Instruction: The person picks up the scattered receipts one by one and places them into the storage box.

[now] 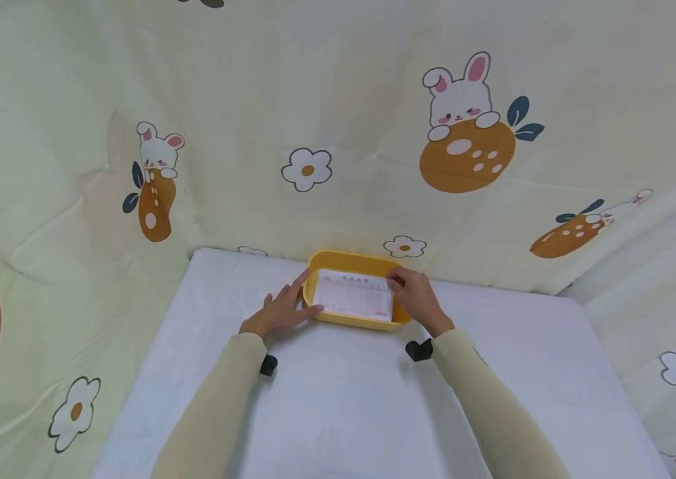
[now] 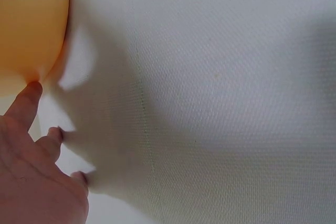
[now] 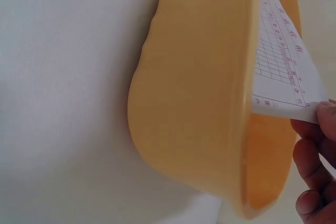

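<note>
A yellow plastic basket (image 1: 357, 322) stands near the far edge of the table, with a printed paper form (image 1: 352, 296) in it, ruled with a grid and red print. At the basket's right end, my right hand (image 1: 417, 298) pinches a corner of the form between thumb and finger. In the right wrist view that corner of the form (image 3: 283, 61) is lifted toward the basket's rim. My left hand (image 1: 281, 311) touches the basket's left end with fingers spread; in the left wrist view a fingertip (image 2: 34, 88) presses the basket's outer wall (image 2: 34, 19).
A white cloth covers the table (image 1: 338, 412). Behind and beside it hangs a pale curtain (image 1: 362, 120) printed with rabbits, oranges and flowers. Black pieces show at both wrists, one of them a dark mount (image 1: 418, 350) by the right sleeve.
</note>
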Tool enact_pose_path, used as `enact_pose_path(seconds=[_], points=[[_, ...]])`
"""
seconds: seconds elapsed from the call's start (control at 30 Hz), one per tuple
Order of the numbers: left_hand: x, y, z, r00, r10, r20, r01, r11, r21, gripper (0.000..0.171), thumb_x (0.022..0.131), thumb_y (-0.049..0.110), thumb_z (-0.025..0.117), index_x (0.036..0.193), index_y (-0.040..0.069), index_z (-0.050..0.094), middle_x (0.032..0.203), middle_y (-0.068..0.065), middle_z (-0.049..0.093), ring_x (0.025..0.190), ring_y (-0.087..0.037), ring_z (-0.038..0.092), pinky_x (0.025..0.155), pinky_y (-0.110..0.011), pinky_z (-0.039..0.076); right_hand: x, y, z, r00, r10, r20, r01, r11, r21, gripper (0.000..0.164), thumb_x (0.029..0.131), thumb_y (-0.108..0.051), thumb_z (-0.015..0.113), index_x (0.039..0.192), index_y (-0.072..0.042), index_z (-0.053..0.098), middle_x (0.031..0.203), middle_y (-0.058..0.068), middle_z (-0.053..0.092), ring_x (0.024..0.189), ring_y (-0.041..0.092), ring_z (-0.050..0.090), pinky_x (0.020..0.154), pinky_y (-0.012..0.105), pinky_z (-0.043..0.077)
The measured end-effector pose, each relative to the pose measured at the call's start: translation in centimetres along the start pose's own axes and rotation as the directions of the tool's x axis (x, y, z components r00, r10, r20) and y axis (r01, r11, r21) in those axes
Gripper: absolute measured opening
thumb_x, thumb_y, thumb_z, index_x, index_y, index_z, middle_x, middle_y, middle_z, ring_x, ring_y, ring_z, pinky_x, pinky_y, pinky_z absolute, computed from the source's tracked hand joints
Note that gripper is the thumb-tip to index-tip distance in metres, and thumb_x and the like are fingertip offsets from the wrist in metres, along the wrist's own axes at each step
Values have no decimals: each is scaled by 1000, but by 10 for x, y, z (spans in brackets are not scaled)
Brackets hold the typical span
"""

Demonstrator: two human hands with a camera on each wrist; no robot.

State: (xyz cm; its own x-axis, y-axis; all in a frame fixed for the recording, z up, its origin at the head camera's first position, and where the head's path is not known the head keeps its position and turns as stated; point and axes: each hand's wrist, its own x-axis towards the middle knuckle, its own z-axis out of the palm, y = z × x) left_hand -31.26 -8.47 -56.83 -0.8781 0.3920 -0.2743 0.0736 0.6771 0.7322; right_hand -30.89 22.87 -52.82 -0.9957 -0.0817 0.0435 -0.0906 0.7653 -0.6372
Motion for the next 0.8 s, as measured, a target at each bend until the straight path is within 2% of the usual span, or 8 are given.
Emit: enact_pose_path(seconds=[0.2, 0.47, 0.63, 0.8], points=[[3, 0, 3, 1000, -4, 5, 3, 1000, 16, 96, 102, 64, 61, 174, 31, 7, 177, -8, 24, 163, -37, 14, 128, -62, -3, 0, 5, 3, 1000, -4, -4, 4, 1000, -16, 20, 109, -3, 61, 124, 4, 72, 115, 18, 72, 100, 34, 62, 95, 46, 59], [3, 0, 1, 1000, -14, 15, 14, 1000, 8, 98, 100, 66, 63, 174, 33, 8, 177, -9, 24, 163, -38, 14, 128, -62, -3, 1, 4, 5, 1000, -20, -19, 20, 1000, -10, 24, 109, -4, 61, 129, 5, 71, 115, 18, 71, 99, 34, 61, 90, 43, 60], [15, -12, 6, 1000, -7, 9, 7, 1000, 5, 103, 96, 72, 63, 174, 35, 6, 177, -9, 25, 162, -41, 16, 127, -67, -3, 0, 4, 5, 1000, -11, -19, 11, 1000, -1, 28, 111, -9, 60, 134, 5, 69, 121, 18, 70, 103, 34, 62, 94, 46, 59], [9, -11, 3, 1000, -1, 3, 1, 1000, 3, 104, 96, 72, 63, 174, 33, 6, 176, -11, 25, 162, -41, 15, 127, -66, -3, -2, 3, 4, 999, -31, -29, 31, 1000, -5, 31, 111, -10, 59, 136, 7, 67, 126, 21, 70, 110, 37, 61, 102, 50, 57]])
